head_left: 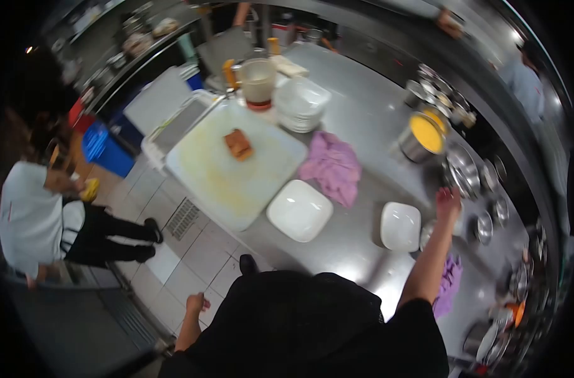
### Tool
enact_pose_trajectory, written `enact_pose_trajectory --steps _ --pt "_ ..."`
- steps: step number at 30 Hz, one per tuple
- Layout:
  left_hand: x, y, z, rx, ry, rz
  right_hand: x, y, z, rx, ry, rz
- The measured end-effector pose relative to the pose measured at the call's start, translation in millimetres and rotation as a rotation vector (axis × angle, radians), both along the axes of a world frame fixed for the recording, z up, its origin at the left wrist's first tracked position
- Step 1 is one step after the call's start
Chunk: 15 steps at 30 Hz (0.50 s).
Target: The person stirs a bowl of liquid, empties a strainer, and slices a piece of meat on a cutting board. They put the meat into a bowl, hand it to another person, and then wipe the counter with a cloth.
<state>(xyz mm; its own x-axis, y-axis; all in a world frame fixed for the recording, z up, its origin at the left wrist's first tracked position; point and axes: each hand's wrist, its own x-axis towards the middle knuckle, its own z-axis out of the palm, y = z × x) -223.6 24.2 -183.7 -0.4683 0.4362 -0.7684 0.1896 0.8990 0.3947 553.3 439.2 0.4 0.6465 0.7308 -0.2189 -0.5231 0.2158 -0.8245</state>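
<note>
My right hand (pixel 448 203) is stretched out over the right side of the steel counter, close to shiny metal bowls (pixel 463 173). Its fingers are small and blurred, so I cannot make out whether it grips anything. Low at my side, above the tiled floor, hangs my left hand (pixel 197 303) with curled fingers and nothing visible in it. A white square dish (pixel 401 227) lies left of my right forearm, and a larger white square plate (pixel 300 211) is nearer the middle. On the pale cutting board (pixel 198 165) sits a browned block of food (pixel 238 145).
Behind the board stand stacked white bowls (pixel 302 101) and a pitcher (pixel 258 82). Purple cloths (pixel 332 167) lie on the counter (pixel 356 88). A metal pot of yellow liquid (pixel 419 142) stands toward the back. A person in white (pixel 32 214) is at left, near a blue bin (pixel 107 148).
</note>
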Motion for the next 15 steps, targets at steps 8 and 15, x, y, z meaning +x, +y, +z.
enact_pose_trajectory --steps 8,15 --pt "-86 122 -5 0.16 -0.07 -0.141 -192 -67 60 -0.058 -0.327 0.131" --pt "-168 190 -7 0.607 0.071 -0.326 -344 -99 34 -0.237 -0.601 0.137"
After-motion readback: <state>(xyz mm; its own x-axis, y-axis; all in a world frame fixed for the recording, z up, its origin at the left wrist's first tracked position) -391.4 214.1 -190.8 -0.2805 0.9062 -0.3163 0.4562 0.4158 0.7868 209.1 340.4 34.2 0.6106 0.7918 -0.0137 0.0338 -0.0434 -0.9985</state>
